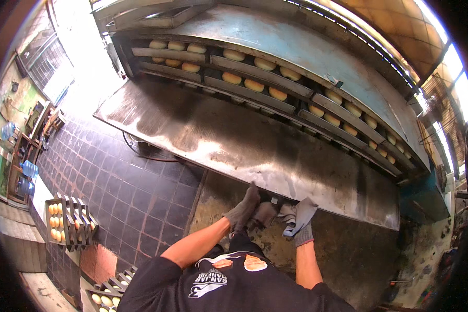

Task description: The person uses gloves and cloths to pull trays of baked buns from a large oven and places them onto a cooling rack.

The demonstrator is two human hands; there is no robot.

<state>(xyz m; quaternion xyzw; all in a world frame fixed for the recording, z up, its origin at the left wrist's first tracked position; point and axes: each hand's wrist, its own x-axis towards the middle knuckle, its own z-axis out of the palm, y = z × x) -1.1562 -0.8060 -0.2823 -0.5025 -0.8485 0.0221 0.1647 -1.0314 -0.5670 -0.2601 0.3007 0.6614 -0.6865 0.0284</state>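
Note:
My left hand [244, 206], in a grey knit glove, is at the front edge of a wide metal oven door [213, 138] that is folded down. Its fingers look stretched out toward that edge, and nothing shows in them. My right hand [303, 235], also gloved, holds a bunched grey cloth [298, 214] close to the same edge. The cloth hides most of the right fingers. A darker piece of cloth [264, 214] shows between the two hands. Behind the door, the oven holds trays [265, 99] of round buns [254, 85], golden on top, on two visible levels.
Racks of stacked trays with buns [62, 222] stand at the lower left, one more [109, 291] nearer to me. Dark floor tiles [125, 182] stretch left of the door. Blue water jugs [29, 169] sit along the far left wall. A hose-like loop [140, 155] hangs under the door.

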